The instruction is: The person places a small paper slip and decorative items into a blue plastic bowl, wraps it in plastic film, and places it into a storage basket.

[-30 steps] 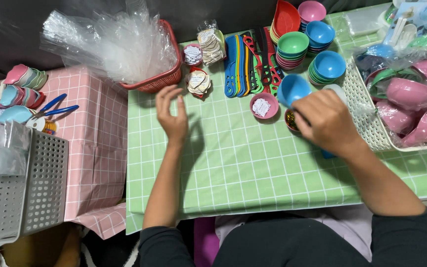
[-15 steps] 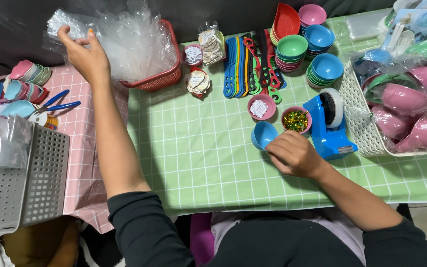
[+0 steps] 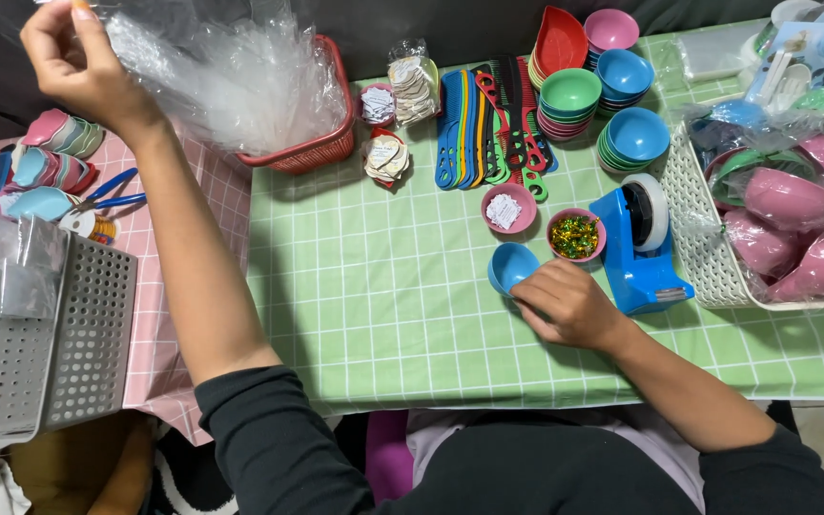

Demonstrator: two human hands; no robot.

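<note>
Comparing with a second before, I logged: left hand [image 3: 73,62] gone from table to pinch plastic bags [image 3: 231,81]; right hand [image 3: 565,305], fingers curled, gripping blue bowl [image 3: 510,265].

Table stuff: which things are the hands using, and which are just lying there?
In use:
left hand pinching clear bags over the red basket
right hand on a blue bowl

Lying about:
combs
bowl stacks
tape dispenser
grey baskets
wrapped pink bowls
</note>
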